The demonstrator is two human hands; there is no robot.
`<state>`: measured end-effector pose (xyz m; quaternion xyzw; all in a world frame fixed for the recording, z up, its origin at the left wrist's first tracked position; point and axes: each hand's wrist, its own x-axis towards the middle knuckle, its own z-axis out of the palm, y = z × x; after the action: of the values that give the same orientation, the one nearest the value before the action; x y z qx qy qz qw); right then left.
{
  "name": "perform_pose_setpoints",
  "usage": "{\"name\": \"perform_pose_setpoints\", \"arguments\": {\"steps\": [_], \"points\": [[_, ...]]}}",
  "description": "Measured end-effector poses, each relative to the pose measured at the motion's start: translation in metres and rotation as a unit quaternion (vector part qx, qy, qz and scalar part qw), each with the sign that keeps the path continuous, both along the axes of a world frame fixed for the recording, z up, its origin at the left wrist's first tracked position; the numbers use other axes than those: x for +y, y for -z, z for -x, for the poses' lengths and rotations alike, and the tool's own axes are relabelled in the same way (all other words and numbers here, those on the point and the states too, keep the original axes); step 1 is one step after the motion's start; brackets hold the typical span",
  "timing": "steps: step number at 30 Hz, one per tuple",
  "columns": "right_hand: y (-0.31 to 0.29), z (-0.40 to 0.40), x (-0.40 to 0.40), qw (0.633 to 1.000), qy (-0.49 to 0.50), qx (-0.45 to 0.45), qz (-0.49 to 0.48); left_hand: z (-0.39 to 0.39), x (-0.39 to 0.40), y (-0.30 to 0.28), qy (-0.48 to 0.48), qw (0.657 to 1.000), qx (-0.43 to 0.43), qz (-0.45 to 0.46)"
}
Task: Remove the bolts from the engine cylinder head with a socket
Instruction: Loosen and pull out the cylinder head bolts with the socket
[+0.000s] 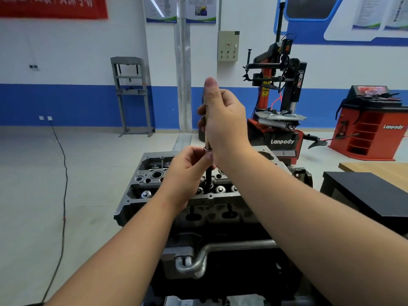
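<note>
Slim steel tool (207, 129) — both hands' grip

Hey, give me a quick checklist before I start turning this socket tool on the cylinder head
1. Right hand grips the tool handle: ok.
2. Left hand pinches the tool at its collar, steadying it: ok.
3. Extension stands upright over the cylinder head: ok.
4. Socket seated fully on a bolt: cannot tell, the hands hide part of it.
5. Head held firm on its stand: cannot tell.
</note>
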<state>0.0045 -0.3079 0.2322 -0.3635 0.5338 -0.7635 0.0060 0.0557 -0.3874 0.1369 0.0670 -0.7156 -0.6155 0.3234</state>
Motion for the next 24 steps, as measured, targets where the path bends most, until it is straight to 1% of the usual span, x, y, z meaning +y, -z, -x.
{"name": "perform_pose_setpoints", "arguments": {"steps": [1,3,5,6,8,10,13,15,16,18,21,24], "points": [[0.001,-0.001,0.000,1.000,-0.003,0.003,-0.001,0.001,0.001,-0.001,-0.010,1.000,0.005,-0.002],[-0.002,-0.003,0.002,0.996,-0.080,-0.046,-0.008,0.002,0.001,-0.001,-0.012,1.000,0.006,0.000],[-0.010,0.000,0.007,0.981,-0.164,-0.103,-0.010,-0.001,0.000,0.000,0.010,1.000,-0.009,0.012],[-0.012,0.003,0.009,0.978,-0.179,-0.103,-0.012,-0.002,0.000,0.001,0.024,0.999,-0.022,0.021],[-0.011,0.006,0.009,0.982,-0.174,-0.070,-0.023,-0.003,-0.001,0.002,0.041,0.998,-0.043,0.034],[-0.007,0.005,0.007,0.987,-0.149,-0.046,-0.024,-0.004,-0.001,0.001,0.037,0.998,-0.037,0.032],[-0.004,0.002,0.005,0.992,-0.120,-0.048,0.017,-0.002,-0.001,0.000,0.013,0.999,-0.022,0.033],[-0.003,0.002,0.004,0.994,-0.100,-0.049,0.022,0.000,0.001,-0.001,-0.007,1.000,-0.007,0.019],[-0.003,0.002,0.003,0.993,-0.103,-0.047,0.014,0.000,0.002,-0.001,-0.020,1.000,-0.004,0.017],[-0.002,0.001,0.002,0.989,-0.138,-0.047,0.008,0.001,0.001,-0.001,-0.028,0.999,-0.010,0.017],[-0.003,0.001,0.002,0.983,-0.174,-0.060,0.019,-0.001,-0.003,0.001,0.018,0.999,-0.028,0.015],[-0.001,0.001,0.000,0.985,-0.165,-0.037,0.027,-0.006,-0.003,0.001,0.049,0.997,-0.045,0.028]]}}
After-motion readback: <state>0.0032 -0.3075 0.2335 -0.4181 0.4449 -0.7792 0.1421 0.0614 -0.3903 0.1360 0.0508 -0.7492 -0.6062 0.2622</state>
